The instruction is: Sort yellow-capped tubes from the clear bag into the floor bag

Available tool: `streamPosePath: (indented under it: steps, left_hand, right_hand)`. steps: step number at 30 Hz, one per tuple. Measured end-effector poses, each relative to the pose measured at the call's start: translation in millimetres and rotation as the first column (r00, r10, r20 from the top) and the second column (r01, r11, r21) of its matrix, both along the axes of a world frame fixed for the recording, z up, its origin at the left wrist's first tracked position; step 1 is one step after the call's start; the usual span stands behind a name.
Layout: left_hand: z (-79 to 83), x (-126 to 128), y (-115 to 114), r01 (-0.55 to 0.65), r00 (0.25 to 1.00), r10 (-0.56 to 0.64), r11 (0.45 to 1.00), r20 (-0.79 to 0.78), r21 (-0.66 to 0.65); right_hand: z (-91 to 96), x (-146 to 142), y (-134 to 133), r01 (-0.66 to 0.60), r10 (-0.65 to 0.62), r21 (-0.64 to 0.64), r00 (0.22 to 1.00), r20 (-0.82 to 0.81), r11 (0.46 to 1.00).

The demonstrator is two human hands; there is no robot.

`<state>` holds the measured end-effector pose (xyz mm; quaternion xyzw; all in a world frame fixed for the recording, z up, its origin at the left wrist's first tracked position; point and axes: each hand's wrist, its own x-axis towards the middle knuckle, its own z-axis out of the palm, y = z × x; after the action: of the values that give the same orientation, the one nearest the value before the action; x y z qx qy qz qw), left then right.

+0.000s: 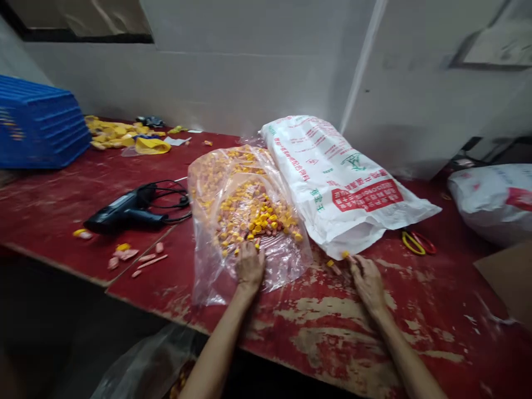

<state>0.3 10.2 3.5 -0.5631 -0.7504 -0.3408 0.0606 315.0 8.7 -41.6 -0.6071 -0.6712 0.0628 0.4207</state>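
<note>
A clear plastic bag (210,280) lies on the table with many small pink pieces with yellow ends (266,217) in it. My left hand (250,267) rests at the bag's near part, fingers stretched toward the pieces. To its right, my right hand (369,281) has its thumb and fingers closed on a small pink piece with a yellow end (346,255), just below the white printed sack (332,177). Another such loose piece (333,267) lies beside that hand. Blur hides the exact finger contact.
A black heat gun (124,210) with a coiled cord lies left of the bag, near loose pink scraps (124,254). Further back are a blue crate (41,124) and yellow pieces (112,133). Scissors (418,243) and another white sack (494,197) are at the right.
</note>
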Motion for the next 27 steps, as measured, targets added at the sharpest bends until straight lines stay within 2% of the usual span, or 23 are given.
streamPosePath:
  steps: [4, 7, 10, 12, 14, 17, 22, 27]
  left_hand:
    - [-1.6, -10.5, 19.7, 0.06, 0.995, -0.062, 0.998, -0.078, -0.027]
    - [-8.9, -1.4, 9.6, 0.12, 0.991, -0.118, 0.993, -0.069, 0.022]
    - [-21.2, 17.7, -13.9, 0.213, 0.97, -0.226, 0.967, 0.083, 0.142]
    - [-28.6, 31.1, -28.1, 0.308, 0.925, -0.343, 0.929, 0.164, 0.205]
    - [-32.7, 40.9, -36.7, 0.389, 0.88, -0.44, 0.883, 0.18, 0.262]
    - [-31.6, 46.7, -40.4, 0.398, 0.858, -0.469, 0.865, 0.21, 0.305]
    - [-21.8, 47.9, -41.8, 0.39, 0.843, -0.457, 0.883, 0.284, 0.263]
    - [-19.9, 49.2, -43.0, 0.417, 0.803, -0.483, 0.874, 0.349, 0.249]
  right_hand:
    - [-14.6, 4.2, 13.8, -0.004, 0.005, -0.008, 0.988, 0.151, 1.0]
    - [-11.1, 12.4, 32.2, 0.066, -0.075, 0.053, 0.979, 0.191, 0.996]
    - [1.9, 23.4, 72.2, 0.173, -0.158, -0.016, 0.929, 0.334, 0.985]
    - [10.6, 26.4, 106.6, 0.188, -0.142, -0.08, 0.906, 0.399, 0.979]
    - [16.5, 24.5, 138.6, 0.2, -0.129, -0.123, 0.893, 0.43, 0.972]
    - [19.0, 17.2, 169.1, 0.257, -0.153, -0.178, 0.877, 0.455, 0.95]
    - [15.1, 16.2, 178.5, 0.301, -0.173, -0.209, 0.863, 0.474, 0.931]
    - [21.1, 38.7, 176.4, 0.254, -0.107, -0.201, 0.831, 0.547, 0.946]
